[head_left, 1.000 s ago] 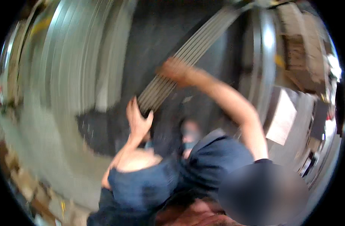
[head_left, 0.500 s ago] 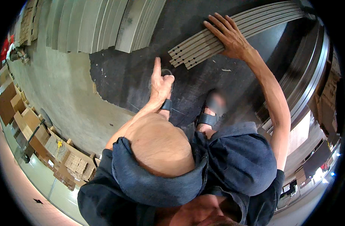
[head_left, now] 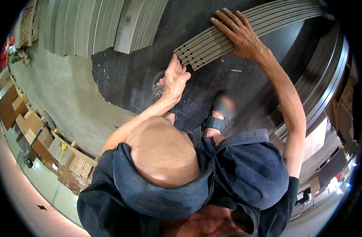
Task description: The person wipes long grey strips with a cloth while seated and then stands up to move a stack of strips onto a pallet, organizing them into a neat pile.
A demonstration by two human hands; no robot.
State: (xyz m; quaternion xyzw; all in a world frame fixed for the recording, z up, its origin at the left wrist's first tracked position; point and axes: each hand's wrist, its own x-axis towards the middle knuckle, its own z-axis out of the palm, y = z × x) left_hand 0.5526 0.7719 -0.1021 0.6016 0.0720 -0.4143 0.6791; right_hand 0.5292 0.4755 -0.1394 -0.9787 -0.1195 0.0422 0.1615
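Observation:
A row of long grey metal profiles (head_left: 210,45), grooved and with small dark holes near their ends, lies side by side on the dark sheet in front of me. My right hand (head_left: 242,37) rests across the top of the row, fingers spread toward its far edge and thumb by its near edge. Against the near left ends, my left hand (head_left: 175,78) touches the profiles with its outstretched fingertips; its thumb stands apart. The ends now form an almost even slanted line.
Wide grey metal panels (head_left: 90,27) lie at the far left. More long metal pieces (head_left: 331,85) run along the right. Under the work is a dark sheet (head_left: 125,83) with a ragged edge. Cardboard and wooden pallets (head_left: 80,166) stand at the left. My sandalled foot (head_left: 216,122) is close by.
My left hand has moved forward from the sheet to the profile ends. Those ends were stepped and are now nearly level. My right hand has stayed on the row.

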